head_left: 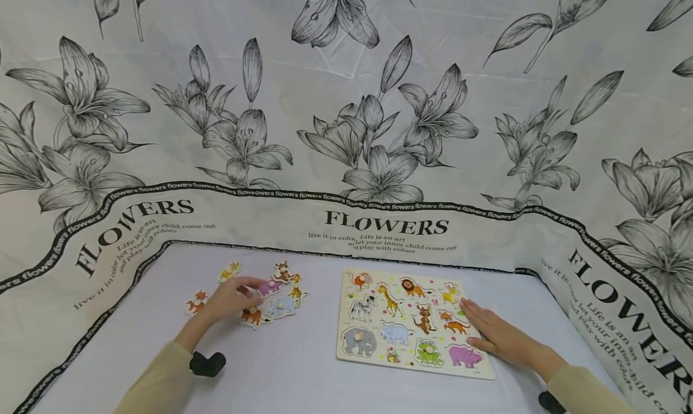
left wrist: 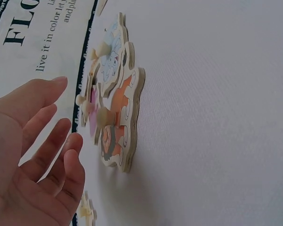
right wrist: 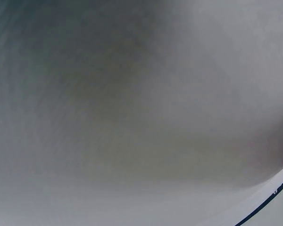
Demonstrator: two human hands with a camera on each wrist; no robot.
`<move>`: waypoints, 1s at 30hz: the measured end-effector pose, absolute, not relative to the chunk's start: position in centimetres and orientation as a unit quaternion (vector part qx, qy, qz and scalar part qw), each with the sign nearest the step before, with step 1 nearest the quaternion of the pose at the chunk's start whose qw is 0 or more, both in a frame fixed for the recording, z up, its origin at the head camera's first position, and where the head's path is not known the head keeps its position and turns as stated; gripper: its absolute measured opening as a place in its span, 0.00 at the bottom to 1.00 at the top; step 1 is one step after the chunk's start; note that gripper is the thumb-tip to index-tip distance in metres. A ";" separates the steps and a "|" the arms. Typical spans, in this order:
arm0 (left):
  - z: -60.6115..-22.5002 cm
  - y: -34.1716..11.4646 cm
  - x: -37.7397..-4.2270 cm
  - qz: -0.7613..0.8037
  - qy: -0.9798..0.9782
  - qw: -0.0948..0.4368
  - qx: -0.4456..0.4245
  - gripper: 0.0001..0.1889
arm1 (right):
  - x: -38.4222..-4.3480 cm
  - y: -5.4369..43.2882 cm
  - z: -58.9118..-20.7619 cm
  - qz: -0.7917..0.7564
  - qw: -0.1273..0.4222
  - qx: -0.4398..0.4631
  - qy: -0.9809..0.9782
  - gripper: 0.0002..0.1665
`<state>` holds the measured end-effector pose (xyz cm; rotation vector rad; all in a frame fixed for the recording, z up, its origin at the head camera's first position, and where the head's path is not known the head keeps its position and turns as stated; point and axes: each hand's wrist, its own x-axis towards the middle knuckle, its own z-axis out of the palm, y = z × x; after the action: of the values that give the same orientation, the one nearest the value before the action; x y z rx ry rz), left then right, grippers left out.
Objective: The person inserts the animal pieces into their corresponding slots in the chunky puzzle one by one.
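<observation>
My left hand (head_left: 230, 299) hovers over a loose group of wooden knob puzzle pieces, fingers loosely bent and holding nothing in the left wrist view. Its fingertips are nearest the purple hippo piece (head_left: 271, 287); touching or not, I cannot tell. Around it lie a blue rhino piece (head_left: 280, 307), a lion piece (left wrist: 120, 120), a giraffe piece (head_left: 296, 290) and a kangaroo piece (head_left: 282, 271). My right hand (head_left: 500, 336) rests with straight fingers on the right edge of the animal puzzle board (head_left: 414, 372). Knobs show on the board's elephant (head_left: 358, 343) and frog (head_left: 429, 355).
A yellow animal piece (head_left: 230, 271) lies beyond the left hand, and an orange one (head_left: 197, 302) to its left. White cloth (head_left: 281, 366) covers the table. Behind it rises a flower-printed curtain (head_left: 260, 215). The right wrist view shows mostly blurred cloth.
</observation>
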<state>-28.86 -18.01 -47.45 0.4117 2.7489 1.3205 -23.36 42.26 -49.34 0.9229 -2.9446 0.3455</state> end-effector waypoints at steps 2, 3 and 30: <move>-47.7 -18.3 -28.8 0.422 0.896 0.031 0.132 0.21 | -23.4 42.3 -49.4 0.111 0.017 0.297 -0.948 0.42; -47.8 -18.4 -28.8 0.421 0.897 0.031 0.134 0.21 | -23.4 42.3 -49.4 0.111 0.017 0.296 -0.948 0.42; -49.1 -19.8 -27.6 0.418 0.893 0.052 0.158 0.16 | -23.3 42.3 -49.5 0.117 0.014 0.290 -0.950 0.42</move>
<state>-27.63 -19.85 -49.09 0.4820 2.7162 1.2718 -23.35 42.31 -49.51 0.9046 -2.9575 0.3629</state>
